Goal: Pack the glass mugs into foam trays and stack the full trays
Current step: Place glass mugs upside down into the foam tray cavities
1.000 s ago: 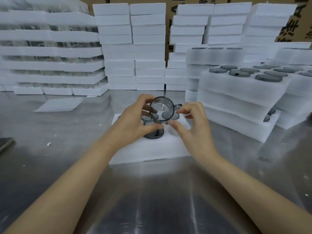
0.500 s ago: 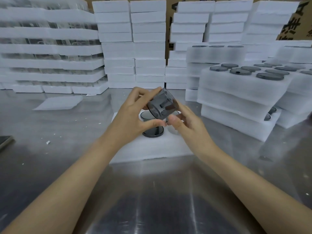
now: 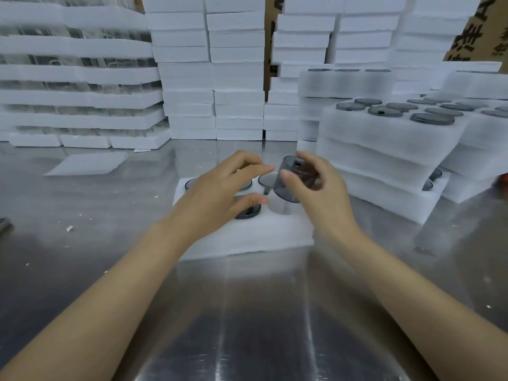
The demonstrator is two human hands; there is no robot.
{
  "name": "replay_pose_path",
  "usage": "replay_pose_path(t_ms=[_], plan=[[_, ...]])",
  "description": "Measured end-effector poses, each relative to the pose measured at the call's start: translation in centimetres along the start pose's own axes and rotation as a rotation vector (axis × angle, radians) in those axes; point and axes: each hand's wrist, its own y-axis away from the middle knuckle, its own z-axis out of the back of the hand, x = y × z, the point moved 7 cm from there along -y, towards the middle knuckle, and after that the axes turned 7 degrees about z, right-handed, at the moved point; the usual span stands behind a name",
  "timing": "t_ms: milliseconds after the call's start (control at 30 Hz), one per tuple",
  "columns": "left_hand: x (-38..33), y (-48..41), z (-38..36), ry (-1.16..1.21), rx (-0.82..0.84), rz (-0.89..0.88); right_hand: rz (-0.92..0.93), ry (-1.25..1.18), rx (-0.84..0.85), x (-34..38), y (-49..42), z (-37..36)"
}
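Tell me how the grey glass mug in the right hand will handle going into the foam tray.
Probably rigid and breakable: the grey glass mug is see-through glass, so ease it in. Likely slippery: its wall looks smooth, and the right hand holds it between thumb and fingers. Being round, it might roll if laid sideways on the steel table.

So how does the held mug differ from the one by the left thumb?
The held mug, in the right hand, is tilted above the foam tray; the seated mug sits level, sunk in its slot. The held mug's wall shows; the seated mug, only its top. Both are smoky grey.
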Motion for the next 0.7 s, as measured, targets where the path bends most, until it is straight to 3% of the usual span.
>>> replay_pose_path(t_ms=[200, 700], plan=[[-0.1, 0.0, 0.1, -0.025, 0.012, 0.014, 0.195, 0.405, 0.213, 1.2, 0.5, -1.2], [0.0, 0.0, -0.3, -0.071, 0.019, 0.012, 0.213, 0.737, 0.336, 2.3, 0.6, -1.3]])
